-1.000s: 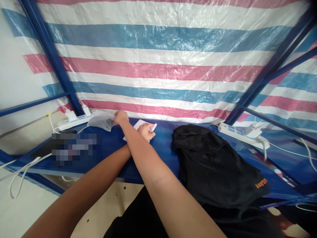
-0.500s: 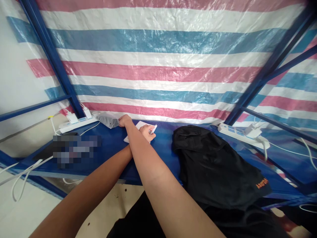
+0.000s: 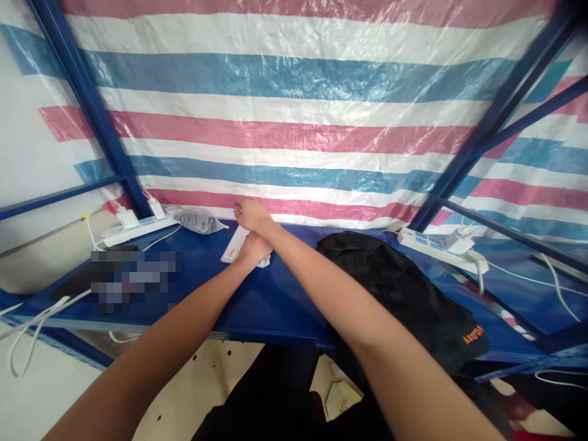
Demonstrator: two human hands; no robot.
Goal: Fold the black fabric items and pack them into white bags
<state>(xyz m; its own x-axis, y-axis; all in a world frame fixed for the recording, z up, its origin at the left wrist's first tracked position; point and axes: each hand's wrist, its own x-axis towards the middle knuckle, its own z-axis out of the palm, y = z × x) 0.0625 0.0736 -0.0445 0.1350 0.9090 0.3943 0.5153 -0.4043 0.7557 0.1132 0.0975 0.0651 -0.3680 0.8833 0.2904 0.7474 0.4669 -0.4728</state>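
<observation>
On the blue shelf [image 3: 275, 300], my left hand [image 3: 255, 247] rests over a white paper or box [image 3: 233, 246] with print on it, and a bit of crumpled white material [image 3: 264, 263] shows beside its wrist. Its fingers are mostly hidden behind my right forearm. My right hand [image 3: 252, 215] is above and just beyond the left, its fingers curled, near the striped sheet; what it holds, if anything, is too small to tell. A clear plastic bag [image 3: 202, 222] with something grey inside lies to the left of both hands.
A black cloth bag or garment [image 3: 395, 294] lies on the right. Power strips with plugs stand at the left [image 3: 138, 229] and right [image 3: 443, 250], with loose white cables. Blue metal posts flank the striped sheet [image 3: 294, 141]. A blurred-out item lies at front left.
My right hand has let go of the plastic bag and moved right, above my left hand. My left hand has shifted slightly left. The view has turned a little.
</observation>
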